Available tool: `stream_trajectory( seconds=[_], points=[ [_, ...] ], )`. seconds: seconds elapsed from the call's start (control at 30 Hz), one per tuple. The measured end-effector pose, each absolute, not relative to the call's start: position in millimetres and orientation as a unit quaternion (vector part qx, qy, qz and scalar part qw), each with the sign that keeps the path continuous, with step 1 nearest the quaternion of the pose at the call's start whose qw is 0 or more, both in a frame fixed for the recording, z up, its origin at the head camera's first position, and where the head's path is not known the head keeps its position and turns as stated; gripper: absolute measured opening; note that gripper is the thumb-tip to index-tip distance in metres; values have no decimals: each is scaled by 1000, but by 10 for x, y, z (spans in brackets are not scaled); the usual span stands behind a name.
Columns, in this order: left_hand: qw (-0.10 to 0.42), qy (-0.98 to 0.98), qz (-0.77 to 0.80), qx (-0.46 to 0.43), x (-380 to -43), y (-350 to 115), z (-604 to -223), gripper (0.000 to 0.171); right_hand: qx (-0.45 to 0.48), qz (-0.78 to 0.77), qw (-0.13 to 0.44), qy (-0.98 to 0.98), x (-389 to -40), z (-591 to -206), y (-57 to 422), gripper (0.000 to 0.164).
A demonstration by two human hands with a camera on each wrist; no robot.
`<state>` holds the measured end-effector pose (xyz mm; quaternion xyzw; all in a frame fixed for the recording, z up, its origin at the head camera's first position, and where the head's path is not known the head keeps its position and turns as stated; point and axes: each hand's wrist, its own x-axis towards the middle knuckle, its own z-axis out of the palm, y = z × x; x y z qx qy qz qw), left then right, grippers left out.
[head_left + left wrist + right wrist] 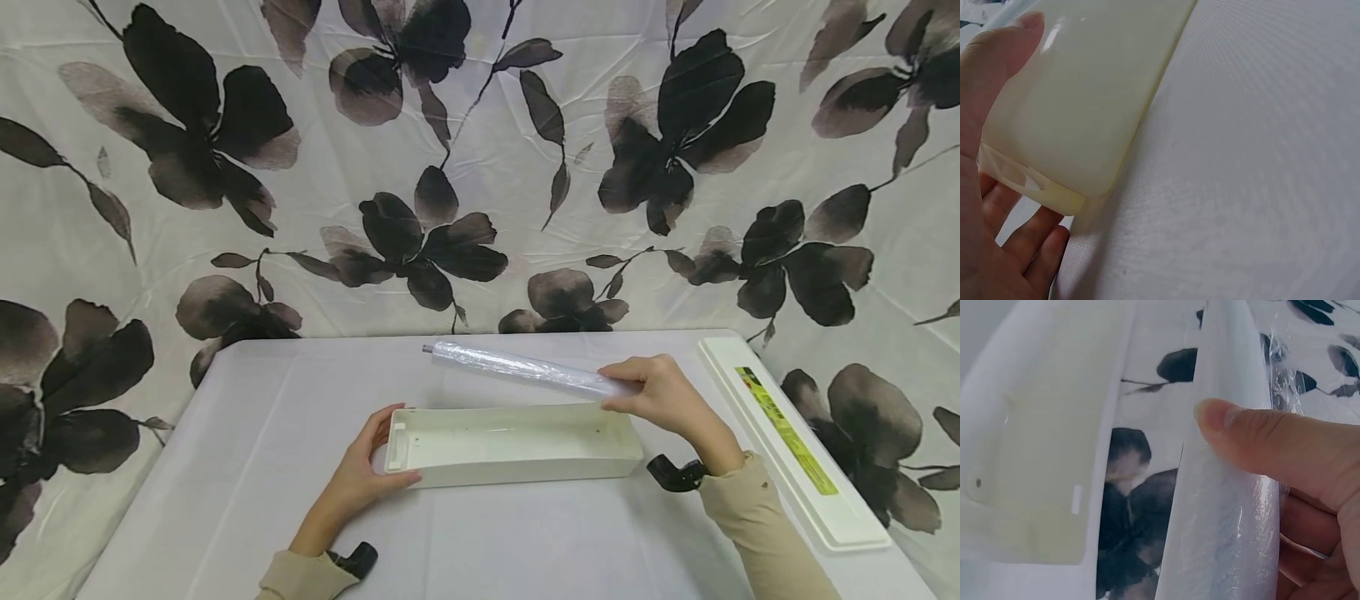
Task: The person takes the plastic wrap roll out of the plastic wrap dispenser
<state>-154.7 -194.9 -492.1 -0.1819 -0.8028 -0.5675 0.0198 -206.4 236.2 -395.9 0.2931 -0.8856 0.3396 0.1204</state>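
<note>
My left hand (356, 473) holds the left end of a long cream plastic box (525, 471), thumb on its front wall and fingers around the end. The box's open side shows a bare interior in the head view. In the left wrist view the thumb lies on the smooth outer wall of the box (1091, 100). Just behind the box, my right hand (667, 400) grips the right end of a roll of cling film (517, 368) between thumb and fingers. The roll (1222, 506) is lifted and slants, its far end pointing left, apart from the box.
A long white lid (795, 467) with a yellow-green label (783, 429) lies along the table's right edge. The table has a white cover (247, 467). Behind it hangs a flower-printed cloth (525, 167). A black wrist camera (675, 473) sits at the right cuff.
</note>
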Motion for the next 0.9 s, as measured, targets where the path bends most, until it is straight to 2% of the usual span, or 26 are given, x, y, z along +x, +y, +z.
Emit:
stream_trajectory(
  seconds=[0.53, 0.9],
  points=[
    [21, -798, -572, -189, -1553, -1956, -4908, 97, 278, 315, 205, -884, -2067, -3902, 2448, 40],
    [19, -797, -573, -191, -1594, -1983, -4921, 98, 227, 306, 205, -902, -1987, -3843, 2459, 40]
  ],
)
